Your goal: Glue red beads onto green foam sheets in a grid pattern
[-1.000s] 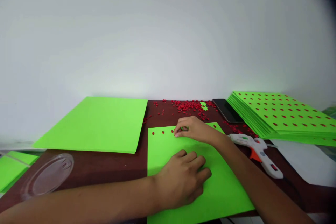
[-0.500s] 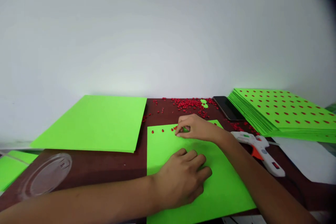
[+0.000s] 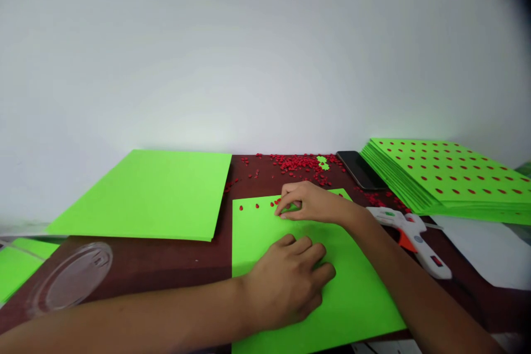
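A bright green sheet [image 3: 352, 298] lies in front of me with a row of small red drop-shaped pieces [image 3: 257, 206] along its far edge. My left hand [image 3: 290, 282] rests on the middle of this sheet, fingers curled under the palm. What they hold, if anything, is hidden. By the far edge, my right hand [image 3: 305, 202] is closed in a pinch, thumb and forefinger tips down at the sheet just beside the row of red pieces. Anything between those tips is too small to make out.
Loose red pieces [image 3: 296, 164] are scattered at the back, near a black phone [image 3: 362, 170]. At right are a stack of red-dotted green sheets [image 3: 452, 171] and a white glue gun [image 3: 415, 238]. Plain green sheets [image 3: 145, 193] and a clear plastic lid [image 3: 78, 276] lie left.
My right fingertips have shifted very slightly left along the sheet's far edge, still pinched. The left hand stays where it was.
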`<action>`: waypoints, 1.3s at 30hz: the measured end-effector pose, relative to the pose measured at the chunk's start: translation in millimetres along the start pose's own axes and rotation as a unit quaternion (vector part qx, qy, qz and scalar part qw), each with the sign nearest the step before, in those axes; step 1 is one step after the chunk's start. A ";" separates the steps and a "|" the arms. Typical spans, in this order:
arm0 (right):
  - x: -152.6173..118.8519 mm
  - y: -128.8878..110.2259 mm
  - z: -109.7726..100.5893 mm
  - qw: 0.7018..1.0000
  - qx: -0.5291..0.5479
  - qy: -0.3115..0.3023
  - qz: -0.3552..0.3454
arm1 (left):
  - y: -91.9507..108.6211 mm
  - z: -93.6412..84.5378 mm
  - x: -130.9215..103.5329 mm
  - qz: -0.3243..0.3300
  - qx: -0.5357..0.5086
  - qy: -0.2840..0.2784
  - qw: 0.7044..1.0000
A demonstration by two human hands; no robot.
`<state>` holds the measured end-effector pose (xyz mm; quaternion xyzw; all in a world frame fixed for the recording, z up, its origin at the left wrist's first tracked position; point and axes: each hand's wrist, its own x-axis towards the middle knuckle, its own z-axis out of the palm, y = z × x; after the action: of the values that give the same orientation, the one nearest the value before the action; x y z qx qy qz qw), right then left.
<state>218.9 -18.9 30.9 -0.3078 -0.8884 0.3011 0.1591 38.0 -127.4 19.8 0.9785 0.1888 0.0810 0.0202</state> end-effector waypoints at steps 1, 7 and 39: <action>0.4 0.9 0.4 1.000 -0.001 0.002 0.000 | 0.0 0.1 0.0 0.000 0.001 0.000 1.000; 1.5 5.8 0.1 1.000 0.002 0.014 0.006 | 0.0 0.1 -0.1 -0.002 0.001 -0.005 1.000; -11.2 6.3 -14.5 0.999 0.009 -0.013 0.039 | -0.1 -1.6 0.4 -0.004 -0.007 -0.018 1.000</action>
<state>237.1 -15.8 36.9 -0.3367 -0.8751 0.3191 0.1381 38.1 -127.1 21.4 0.9787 0.1922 0.0648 0.0303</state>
